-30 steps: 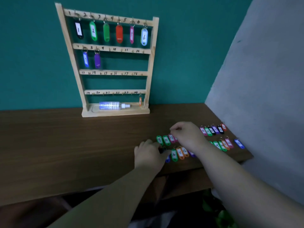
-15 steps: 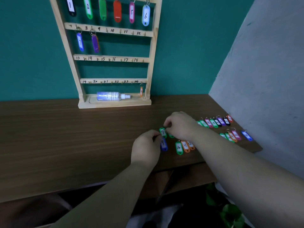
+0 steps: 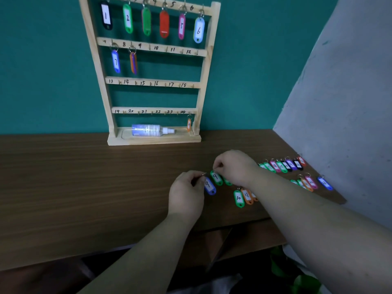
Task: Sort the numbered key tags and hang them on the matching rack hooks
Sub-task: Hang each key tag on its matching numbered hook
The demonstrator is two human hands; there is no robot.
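Pulled from the near row [image 3: 238,198], blue tag [image 3: 210,187] sits pinched in left grip [image 3: 186,192], green tag [image 3: 216,178] in right grip [image 3: 235,166] (both read 9); next, pick one for hook 9 [image 3: 149,47].

A small spray bottle [image 3: 151,130], blue-labelled and white-capped, is seen laid on its side at the back of a dark wooden table [image 3: 74,177], its nozzle turned to the right. The table is backed by a teal wall [image 3: 42,71] and flanked on the right by a grey wall [image 3: 350,92]. What appear to be green leaves [image 3: 297,281] are glimpsed below the table's front edge.
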